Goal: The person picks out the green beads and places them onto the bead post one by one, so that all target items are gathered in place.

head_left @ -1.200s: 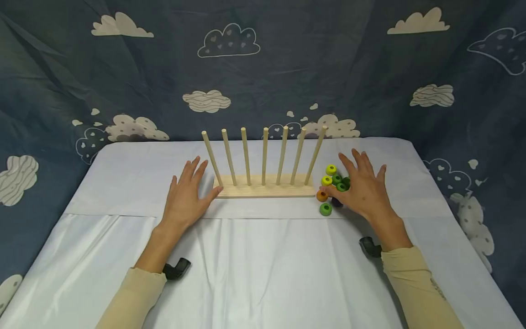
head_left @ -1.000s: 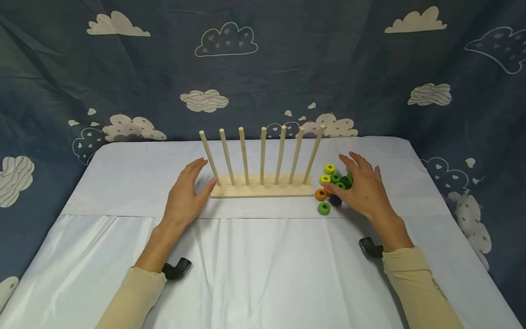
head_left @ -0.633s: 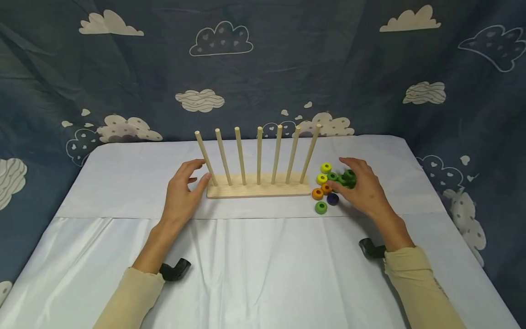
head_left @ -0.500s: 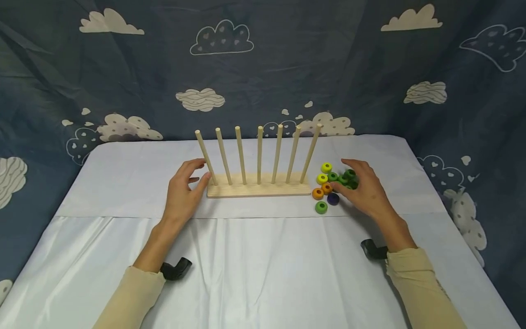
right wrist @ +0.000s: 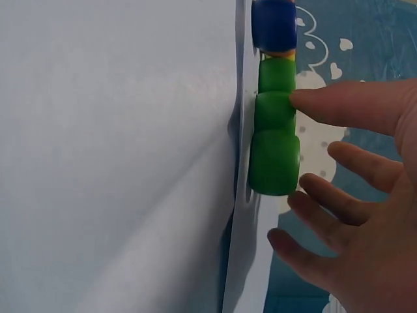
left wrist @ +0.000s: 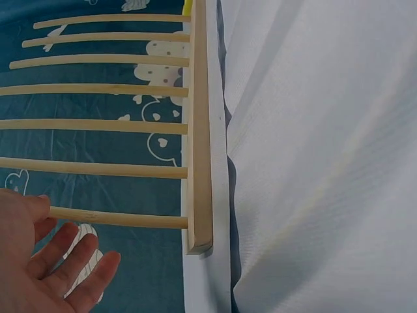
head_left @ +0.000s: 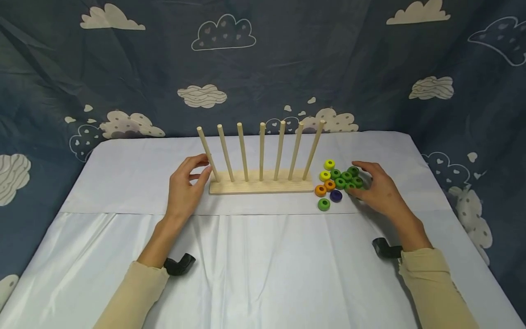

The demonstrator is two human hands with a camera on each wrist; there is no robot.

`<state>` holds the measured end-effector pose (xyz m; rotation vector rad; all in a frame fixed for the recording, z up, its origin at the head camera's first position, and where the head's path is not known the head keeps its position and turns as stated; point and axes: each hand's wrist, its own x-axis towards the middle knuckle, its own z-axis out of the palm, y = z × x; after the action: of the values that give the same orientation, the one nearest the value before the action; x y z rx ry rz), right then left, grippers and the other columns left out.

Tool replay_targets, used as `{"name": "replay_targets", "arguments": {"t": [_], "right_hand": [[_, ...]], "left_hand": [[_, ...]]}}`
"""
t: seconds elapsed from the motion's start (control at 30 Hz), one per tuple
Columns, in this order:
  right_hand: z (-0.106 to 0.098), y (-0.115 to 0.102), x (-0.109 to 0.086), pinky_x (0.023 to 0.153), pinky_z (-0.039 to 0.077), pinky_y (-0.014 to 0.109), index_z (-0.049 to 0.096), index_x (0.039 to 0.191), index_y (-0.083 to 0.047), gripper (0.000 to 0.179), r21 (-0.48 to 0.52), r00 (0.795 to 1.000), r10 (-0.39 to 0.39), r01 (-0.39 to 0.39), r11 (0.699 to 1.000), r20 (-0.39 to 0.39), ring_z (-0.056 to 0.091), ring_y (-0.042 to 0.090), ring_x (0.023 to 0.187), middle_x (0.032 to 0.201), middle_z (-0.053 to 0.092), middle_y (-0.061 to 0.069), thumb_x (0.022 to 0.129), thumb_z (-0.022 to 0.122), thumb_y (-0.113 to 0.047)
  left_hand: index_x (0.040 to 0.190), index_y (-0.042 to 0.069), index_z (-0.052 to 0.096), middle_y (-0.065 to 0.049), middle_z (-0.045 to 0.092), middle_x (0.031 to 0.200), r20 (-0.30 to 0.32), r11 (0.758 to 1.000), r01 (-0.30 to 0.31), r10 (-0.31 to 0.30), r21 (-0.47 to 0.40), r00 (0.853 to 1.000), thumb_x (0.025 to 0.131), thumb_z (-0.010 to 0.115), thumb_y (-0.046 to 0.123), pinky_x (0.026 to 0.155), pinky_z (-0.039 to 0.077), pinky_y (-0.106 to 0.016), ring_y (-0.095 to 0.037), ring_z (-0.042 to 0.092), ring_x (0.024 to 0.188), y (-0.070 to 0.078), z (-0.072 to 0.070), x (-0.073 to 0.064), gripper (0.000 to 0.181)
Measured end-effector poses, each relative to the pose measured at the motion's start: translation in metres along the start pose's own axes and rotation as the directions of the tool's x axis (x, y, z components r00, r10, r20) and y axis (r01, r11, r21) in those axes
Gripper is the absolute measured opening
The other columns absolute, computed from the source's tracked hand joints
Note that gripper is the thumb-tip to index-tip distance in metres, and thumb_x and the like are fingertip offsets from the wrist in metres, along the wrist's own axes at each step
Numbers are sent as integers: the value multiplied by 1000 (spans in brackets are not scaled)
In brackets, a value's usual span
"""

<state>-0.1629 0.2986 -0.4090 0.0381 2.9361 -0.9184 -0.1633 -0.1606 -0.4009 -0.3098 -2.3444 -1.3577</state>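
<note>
Two hands of mine are at work near the far edge of the desk (head_left: 255, 256). My right hand (head_left: 380, 192) lies low beside the cluster of rings, its grip released and the fingers loosely spread; the thumb tip presses the side of a green ring (right wrist: 275, 111), and the other fingers curve just past the nearest green ring (right wrist: 273, 163) without closing on it. My left hand (head_left: 185, 189) has its grip released too, fingers relaxed and slightly bent, the thumb touching the leftmost peg (head_left: 207, 153) just above the base, nothing held.

The rings (head_left: 339, 183) lie flat on the desk in a tight bunch between my right hand and the right end of the wooden peg rack (head_left: 263, 186), toward the far right corner: several dark green ones touching each other nearest my fingers, two yellow-green ones on the far side, two orange ones by the rack's end, a purple one (head_left: 336, 195) and a lone lighter green one (head_left: 323, 204) on the near side.

The rack carries seven upright bare pegs. Behind the desk hangs a dark blue cloth (head_left: 263, 68) printed with clouds.
</note>
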Motion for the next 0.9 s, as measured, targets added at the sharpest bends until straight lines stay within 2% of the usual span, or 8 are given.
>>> {"name": "replay_targets", "arguments": {"t": [0.27, 0.53, 0.9], "right_hand": [[-3, 10, -1, 118, 34, 75, 38, 158, -2, 83, -30, 999, -15, 16, 999, 31, 35, 56, 145, 155, 38, 33, 88, 81, -14], [-1, 14, -1, 117, 40, 70, 40, 154, 3, 77, -1, 999, -34, 34, 999, 20, 41, 53, 142, 151, 43, 33, 88, 79, -6], [0, 20, 0, 114, 43, 70, 39, 156, 1, 70, -2, 1000, -1, 1, 1000, 13, 46, 54, 137, 148, 47, 35, 94, 71, -3]], "left_hand": [[132, 7, 69, -11, 72, 123, 0, 1000, 26, -26, -8, 1000, 101, 69, 14, 85, 53, -3, -25, 69, 119, 0, 2, 0, 31], [132, 8, 70, -11, 73, 122, -8, 999, 36, -36, -38, 999, 102, 68, 14, 84, 54, -5, -24, 70, 118, -1, 2, 0, 31], [132, 6, 69, -12, 72, 127, -12, 993, 47, -49, -107, 999, 102, 68, 12, 82, 56, -6, -26, 69, 118, 0, 3, 1, 30]]}}
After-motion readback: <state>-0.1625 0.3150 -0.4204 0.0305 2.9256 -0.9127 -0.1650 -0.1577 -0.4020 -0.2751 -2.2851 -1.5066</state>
